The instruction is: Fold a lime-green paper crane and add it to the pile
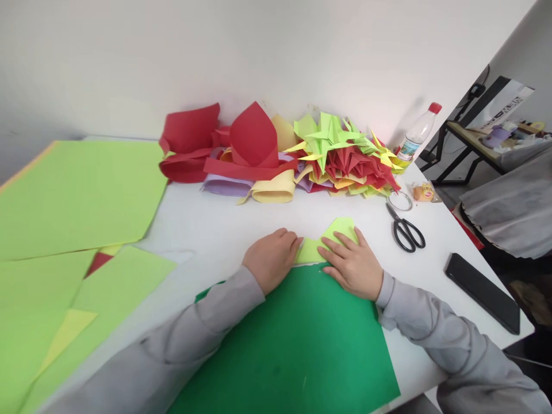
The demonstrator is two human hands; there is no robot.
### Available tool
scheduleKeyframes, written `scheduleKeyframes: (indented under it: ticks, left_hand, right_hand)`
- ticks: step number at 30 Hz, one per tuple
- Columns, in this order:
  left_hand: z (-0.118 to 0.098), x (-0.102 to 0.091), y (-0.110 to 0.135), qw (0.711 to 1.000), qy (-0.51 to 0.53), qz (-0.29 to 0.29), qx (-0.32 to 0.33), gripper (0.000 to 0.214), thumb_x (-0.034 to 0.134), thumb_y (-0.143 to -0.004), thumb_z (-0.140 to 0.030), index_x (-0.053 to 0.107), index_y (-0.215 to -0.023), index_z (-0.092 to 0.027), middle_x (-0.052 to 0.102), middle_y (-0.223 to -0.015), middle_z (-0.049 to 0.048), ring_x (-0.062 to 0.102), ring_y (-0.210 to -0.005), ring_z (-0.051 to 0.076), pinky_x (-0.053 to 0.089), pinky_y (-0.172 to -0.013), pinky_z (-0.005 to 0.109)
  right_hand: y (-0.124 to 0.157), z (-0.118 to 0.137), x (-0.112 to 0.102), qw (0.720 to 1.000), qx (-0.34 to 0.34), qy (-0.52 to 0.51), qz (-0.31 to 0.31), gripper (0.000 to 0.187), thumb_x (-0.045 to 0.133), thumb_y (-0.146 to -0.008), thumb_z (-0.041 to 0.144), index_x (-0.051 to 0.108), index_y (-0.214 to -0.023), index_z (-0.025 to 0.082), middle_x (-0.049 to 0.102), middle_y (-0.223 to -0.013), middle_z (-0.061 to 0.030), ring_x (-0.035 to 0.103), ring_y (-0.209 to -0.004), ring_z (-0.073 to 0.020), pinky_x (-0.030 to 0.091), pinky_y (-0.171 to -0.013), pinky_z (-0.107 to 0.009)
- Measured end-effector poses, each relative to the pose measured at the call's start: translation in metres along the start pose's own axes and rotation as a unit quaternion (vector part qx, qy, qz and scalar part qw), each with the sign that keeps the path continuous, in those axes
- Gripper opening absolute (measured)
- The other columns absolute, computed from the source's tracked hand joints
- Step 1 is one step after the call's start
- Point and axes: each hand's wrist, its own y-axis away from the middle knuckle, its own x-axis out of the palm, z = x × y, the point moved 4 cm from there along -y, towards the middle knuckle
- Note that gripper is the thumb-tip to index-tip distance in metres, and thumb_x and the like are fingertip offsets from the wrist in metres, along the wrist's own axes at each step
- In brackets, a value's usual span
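Note:
A folded piece of light green paper [309, 251] lies at the far edge of a dark green sheet [293, 339]. My left hand [271, 260] is closed at the paper's left end, thumb and fingers pinching it. Flat on the right part of the same paper rests my right hand [351, 265], its fingers spread and pressing down. The paper's upper right corner sticks up past my right fingers. Part of it is hidden under both hands.
Large light green sheets [95, 195] cover the table's left side. Along the wall stand red paper hats [254, 138] and folded paper stars [332, 141]. Black-handled scissors [405, 230], a tape roll [400, 200], a black phone-like object [483, 292] and a bottle [418, 135] are at right.

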Motion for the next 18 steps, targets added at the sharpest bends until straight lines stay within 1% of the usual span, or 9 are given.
scheduleKeyframes:
  ticks: [3, 5, 6, 8, 9, 11, 13, 15, 18]
  left_hand:
    - [0.003, -0.011, -0.001, 0.996, 0.051, 0.067, -0.017, 0.032, 0.04, -0.088, -0.033, 0.059, -0.067, -0.019, 0.064, -0.067, 0.0033, 0.061, -0.063, 0.019, 0.043, -0.057, 0.028]
    - [0.006, -0.012, -0.001, 0.978, 0.144, 0.142, -0.048, 0.031, 0.046, -0.084, -0.04, 0.058, -0.066, -0.018, 0.064, -0.062, 0.0009, 0.058, -0.05, 0.016, 0.041, -0.05, 0.027]
    - [0.007, -0.01, 0.001, 0.956, 0.207, 0.191, -0.077, 0.031, 0.05, -0.082, -0.043, 0.058, -0.066, -0.018, 0.065, -0.062, 0.0005, 0.055, -0.045, 0.014, 0.04, -0.046, 0.026]
    - [0.007, -0.003, 0.004, 0.891, 0.329, 0.281, -0.137, 0.031, 0.059, -0.074, -0.047, 0.055, -0.067, -0.017, 0.068, -0.065, 0.0014, 0.053, -0.039, 0.012, 0.037, -0.039, 0.024]
    - [0.007, 0.0, 0.006, 0.859, 0.375, 0.312, -0.158, 0.033, 0.064, -0.07, -0.048, 0.053, -0.067, -0.017, 0.07, -0.067, 0.0022, 0.054, -0.039, 0.012, 0.037, -0.037, 0.023]
    - [0.006, 0.005, 0.007, 0.803, 0.452, 0.343, -0.182, 0.039, 0.073, -0.061, -0.049, 0.051, -0.065, -0.017, 0.072, -0.07, 0.0033, 0.057, -0.041, 0.011, 0.039, -0.036, 0.021]
    - [0.004, 0.008, 0.008, 0.759, 0.513, 0.351, -0.195, 0.043, 0.077, -0.057, -0.049, 0.05, -0.065, -0.017, 0.072, -0.07, 0.0034, 0.057, -0.042, 0.009, 0.042, -0.037, 0.02]
    - [0.001, 0.011, 0.01, 0.727, 0.551, 0.357, -0.201, 0.045, 0.079, -0.055, -0.049, 0.051, -0.065, -0.016, 0.073, -0.07, 0.0034, 0.057, -0.042, 0.008, 0.042, -0.037, 0.019]
    - [-0.006, 0.014, 0.013, 0.691, 0.59, 0.367, -0.2, 0.046, 0.081, -0.053, -0.048, 0.051, -0.066, -0.016, 0.073, -0.069, 0.0041, 0.057, -0.041, 0.008, 0.042, -0.036, 0.018]
  right_hand:
    - [0.0, 0.0, -0.001, 1.0, 0.0, -0.003, -0.002, 0.039, 0.043, -0.095, 0.04, 0.052, -0.129, 0.023, 0.054, -0.135, -0.0089, 0.046, -0.125, -0.0309, 0.022, -0.106, -0.064]
    - [0.0, 0.0, -0.002, 1.0, -0.001, -0.004, -0.007, 0.039, 0.044, -0.095, 0.04, 0.053, -0.129, 0.022, 0.055, -0.134, -0.0098, 0.046, -0.125, -0.031, 0.022, -0.106, -0.064]
    - [0.001, 0.0, -0.002, 1.0, -0.002, -0.005, -0.01, 0.039, 0.045, -0.095, 0.04, 0.053, -0.128, 0.023, 0.055, -0.134, -0.0102, 0.047, -0.125, -0.031, 0.022, -0.106, -0.065]
    - [0.001, 0.0, -0.001, 1.0, -0.008, -0.007, -0.016, 0.039, 0.046, -0.094, 0.04, 0.054, -0.128, 0.023, 0.056, -0.133, -0.0108, 0.047, -0.125, -0.031, 0.022, -0.106, -0.065]
    - [0.002, 0.0, -0.001, 1.0, -0.012, -0.008, -0.021, 0.039, 0.046, -0.094, 0.041, 0.055, -0.127, 0.022, 0.057, -0.132, -0.0111, 0.047, -0.124, -0.0311, 0.022, -0.106, -0.065]
    - [0.002, 0.0, -0.001, 0.999, -0.02, -0.009, -0.038, 0.038, 0.046, -0.094, 0.042, 0.057, -0.123, 0.021, 0.059, -0.129, -0.0115, 0.049, -0.123, -0.0312, 0.022, -0.106, -0.066]
    - [0.002, 0.001, -0.002, 0.997, -0.032, -0.007, -0.068, 0.038, 0.049, -0.092, 0.043, 0.06, -0.12, 0.019, 0.062, -0.124, -0.0122, 0.052, -0.119, -0.0306, 0.023, -0.107, -0.065]
    - [0.002, 0.003, -0.005, 0.993, -0.047, 0.008, -0.112, 0.036, 0.052, -0.091, 0.041, 0.061, -0.116, 0.016, 0.066, -0.118, -0.0125, 0.056, -0.114, -0.029, 0.024, -0.108, -0.062]
    - [0.001, 0.007, -0.01, 0.978, -0.081, 0.059, -0.185, 0.024, 0.051, -0.092, 0.025, 0.064, -0.11, 0.014, 0.069, -0.11, -0.0104, 0.061, -0.105, -0.0247, 0.032, -0.107, -0.055]
